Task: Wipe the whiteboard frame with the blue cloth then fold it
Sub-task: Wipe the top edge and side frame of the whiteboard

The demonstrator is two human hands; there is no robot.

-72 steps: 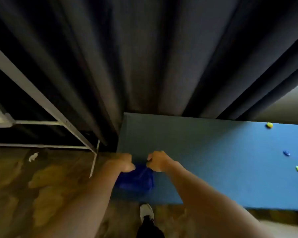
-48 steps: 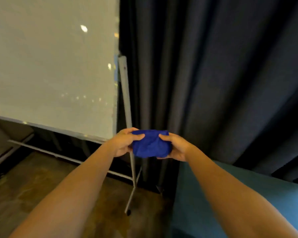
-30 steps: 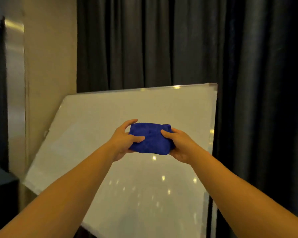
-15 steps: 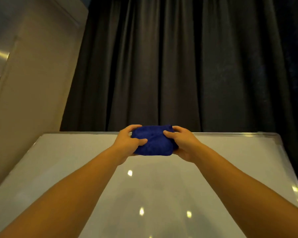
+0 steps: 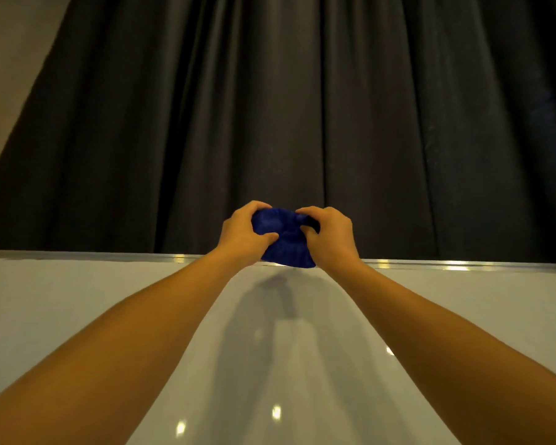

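Head view fills mostly with a dark pleated curtain; below it I see the whiteboard, its metal top frame running straight across. Both bare forearms reach up to that edge. The left hand and right hand each grip the bunched blue cloth between them, fingers curled round it. Its lower end sits at the frame line, contact unclear to me.

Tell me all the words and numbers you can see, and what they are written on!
None: no word, number, label or sign can be read anywhere.
The whiteboard is blank, with only light spots and a shadow on it.
The blue cloth, gripped by the left hand and right hand, shows no tag.
The dark curtain is plain.
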